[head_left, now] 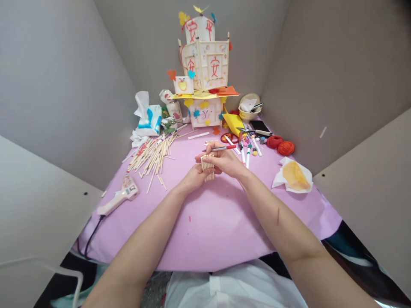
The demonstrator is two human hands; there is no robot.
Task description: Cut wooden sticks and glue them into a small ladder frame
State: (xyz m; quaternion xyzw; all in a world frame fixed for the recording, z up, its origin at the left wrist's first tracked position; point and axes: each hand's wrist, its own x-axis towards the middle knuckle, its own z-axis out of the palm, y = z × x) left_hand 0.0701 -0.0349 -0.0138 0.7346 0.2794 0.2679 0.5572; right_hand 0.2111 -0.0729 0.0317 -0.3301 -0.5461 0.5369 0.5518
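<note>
My left hand [193, 177] is closed around the lower left side of a small panel of short wooden sticks [208, 174] laid side by side. My right hand [227, 163] touches the panel's upper part from the right. A slim marker pen [228, 147] with a red end is held in the right hand's fingers, lying nearly level above the panel. Both hands are over the middle of the purple-covered table [212, 226]. The fingers hide part of the panel's edges.
Behind the hands stands a tiered paper-and-stick lantern [213, 64]. Loose wooden sticks [154, 156] and a glue gun [120, 197] lie left, beside tissues [150, 119]. On the right are markers [248, 156], pliers [257, 132], red yarn [285, 148] and a yellowish piece on paper [295, 174].
</note>
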